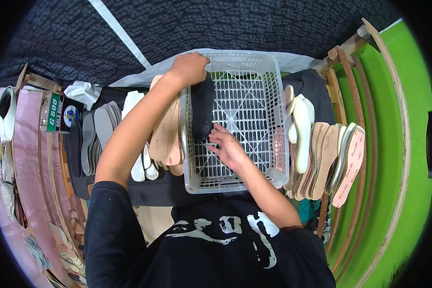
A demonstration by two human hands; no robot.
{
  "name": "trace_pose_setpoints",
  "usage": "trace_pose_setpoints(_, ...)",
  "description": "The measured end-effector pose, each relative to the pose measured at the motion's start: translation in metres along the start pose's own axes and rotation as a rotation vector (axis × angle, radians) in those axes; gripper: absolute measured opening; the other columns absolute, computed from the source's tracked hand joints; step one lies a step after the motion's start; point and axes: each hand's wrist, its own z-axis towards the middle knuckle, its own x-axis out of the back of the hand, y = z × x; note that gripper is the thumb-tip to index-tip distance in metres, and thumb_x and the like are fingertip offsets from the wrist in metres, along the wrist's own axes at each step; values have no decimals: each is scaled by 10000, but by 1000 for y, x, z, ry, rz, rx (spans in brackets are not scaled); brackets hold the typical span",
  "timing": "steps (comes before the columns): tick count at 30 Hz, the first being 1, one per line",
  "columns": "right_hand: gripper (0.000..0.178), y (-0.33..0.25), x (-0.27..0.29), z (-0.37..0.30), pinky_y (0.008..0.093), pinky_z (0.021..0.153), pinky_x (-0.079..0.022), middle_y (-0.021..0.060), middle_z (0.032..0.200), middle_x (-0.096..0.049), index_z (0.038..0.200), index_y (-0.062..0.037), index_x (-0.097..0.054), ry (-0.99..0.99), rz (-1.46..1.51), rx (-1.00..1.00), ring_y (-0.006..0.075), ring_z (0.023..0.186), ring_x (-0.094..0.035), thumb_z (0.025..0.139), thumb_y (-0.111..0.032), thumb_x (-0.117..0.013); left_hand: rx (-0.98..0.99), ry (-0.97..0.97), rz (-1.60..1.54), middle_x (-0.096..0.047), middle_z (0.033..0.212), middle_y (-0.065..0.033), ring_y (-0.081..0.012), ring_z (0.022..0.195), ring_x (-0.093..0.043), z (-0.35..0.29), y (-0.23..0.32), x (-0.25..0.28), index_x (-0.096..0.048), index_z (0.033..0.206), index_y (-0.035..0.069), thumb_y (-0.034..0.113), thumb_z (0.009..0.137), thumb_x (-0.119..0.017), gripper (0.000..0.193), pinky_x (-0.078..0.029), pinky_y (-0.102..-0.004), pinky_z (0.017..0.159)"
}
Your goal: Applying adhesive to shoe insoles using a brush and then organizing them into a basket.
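Observation:
A translucent white plastic basket [277, 163] with a slotted bottom sits in front of me. Along its left inside wall lies a dark, long, flat stack that looks like black insoles [204, 108]. My left hand [191, 68] reaches over the basket's far left corner, fingers curled round the far end of the black insoles; its fingertips are partly hidden. Inside the basket, my right hand [227, 148] has its palm turned up and its fingers apart, fingertips by the near end of the black insoles. Whether they touch cannot be made out.
Left of the basket stand tan insoles [165, 137] and grey insoles [103, 125]. Rows of white and tan insoles [321, 156] line the right side. A tin can [62, 113] stands far left. Wooden rails [353, 144] run along the right edge; dark patterned cloth [245, 24] hangs behind.

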Motion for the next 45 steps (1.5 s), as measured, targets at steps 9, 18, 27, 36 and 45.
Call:
trace_pose_setpoints(9,629,38,-20,-61,400,1134,-490,119,1516,-559,1604,-57,-479,41,-111,420,186,1306,-555,993,-56,-628,74,721,-725,-796,1043,-142,-304,901,-757,-195,26,41,-795,1178,27,85,980,-707,224,-585,-382,844)
trace_pose_setpoints(18,350,107,-79,-131,346,978,-574,153,1219,-742,1320,40,-675,-326,-781,710,217,1147,-728,970,54,-665,445,746,-902,-777,994,-129,-222,890,-749,-413,71,-95,-777,1109,-25,-3,1008,-715,121,-581,-334,818)
trace_pose_setpoints(27,639,259,-76,-79,543,1232,-430,276,1563,-539,1488,9,-574,-134,-1403,821,492,1469,-504,874,-36,-745,321,252,-641,-504,1615,-220,-431,1526,-454,-490,43,-194,-569,1542,10,184,972,-748,622,-386,-538,1250)
trace_pose_setpoints(36,682,320,-96,-103,604,1293,-340,304,1676,-439,1547,-1,-545,56,-1628,755,513,1581,-385,892,-55,-728,189,59,-452,-297,1794,-200,-441,1675,-204,-517,36,-208,-484,1636,-5,327,1013,-711,741,-193,-613,1341)
trace_pose_setpoints(45,512,292,-164,-124,582,1224,-434,228,1457,-648,1405,-2,-658,-89,-1417,991,473,1367,-607,900,-37,-734,210,192,-826,-586,1552,-205,-390,1462,-545,-545,5,-179,-745,1300,-6,168,966,-744,376,-454,-511,1196)
